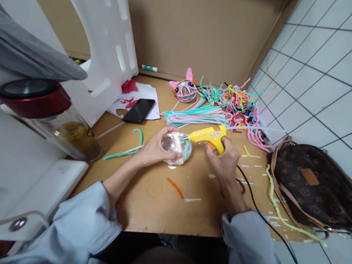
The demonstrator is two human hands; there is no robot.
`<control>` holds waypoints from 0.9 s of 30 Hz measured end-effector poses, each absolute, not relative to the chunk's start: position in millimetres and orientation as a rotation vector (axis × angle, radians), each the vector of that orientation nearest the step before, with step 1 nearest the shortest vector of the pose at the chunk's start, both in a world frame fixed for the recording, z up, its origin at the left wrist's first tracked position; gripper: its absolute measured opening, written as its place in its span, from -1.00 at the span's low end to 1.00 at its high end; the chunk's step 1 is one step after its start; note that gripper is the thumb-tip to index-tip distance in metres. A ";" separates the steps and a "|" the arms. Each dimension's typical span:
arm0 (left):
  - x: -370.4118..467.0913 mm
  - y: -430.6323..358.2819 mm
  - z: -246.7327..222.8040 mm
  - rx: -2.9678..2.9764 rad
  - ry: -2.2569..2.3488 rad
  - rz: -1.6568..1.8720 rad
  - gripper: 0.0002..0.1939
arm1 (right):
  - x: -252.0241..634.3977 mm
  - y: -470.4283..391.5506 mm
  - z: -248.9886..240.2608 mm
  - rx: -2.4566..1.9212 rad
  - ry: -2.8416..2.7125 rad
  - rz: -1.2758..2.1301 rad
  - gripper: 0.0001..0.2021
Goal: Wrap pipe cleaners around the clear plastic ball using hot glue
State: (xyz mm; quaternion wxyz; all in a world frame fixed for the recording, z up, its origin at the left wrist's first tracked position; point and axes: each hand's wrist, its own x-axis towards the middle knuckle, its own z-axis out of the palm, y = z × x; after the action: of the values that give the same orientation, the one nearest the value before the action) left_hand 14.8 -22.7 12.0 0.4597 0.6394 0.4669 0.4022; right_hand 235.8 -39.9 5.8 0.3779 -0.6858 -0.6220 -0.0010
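Note:
My left hand grips a clear round ball, partly wrapped in pale pink and teal strips. In my right hand is a yellow hot glue gun, its metal nozzle at the top of the ball; whether the tip touches cannot be made out. A translucent glue stick juts from the gun's back, and a black cord runs off to the lower right. Behind them lies a bundle of pink, white and teal pipe cleaners. A finished-looking ball with pink ears and eyes sits at the back.
A tangle of coloured pipe cleaners lies at the back right. A brown handbag stands on the right. Further left are a black phone on paper, a glass bottle with a red lid and bent teal pipe cleaners.

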 end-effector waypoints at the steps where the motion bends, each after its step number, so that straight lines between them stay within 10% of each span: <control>1: 14.8 -22.8 12.3 1.567 1.149 0.990 -0.27 | 235.9 -40.0 6.3 -1.754 -1.592 -0.001 -0.74; 27: 15.3 -24.0 14.2 1.556 1.110 0.992 -0.30 | 236.6 -43.5 8.5 -1.642 -1.550 -0.125 -0.84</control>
State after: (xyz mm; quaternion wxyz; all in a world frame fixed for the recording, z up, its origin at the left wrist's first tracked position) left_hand 15.3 -24.0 14.2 0.4742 0.6363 0.4537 0.4054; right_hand 236.6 -43.5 8.5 0.4258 -0.6570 -0.6201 -0.0501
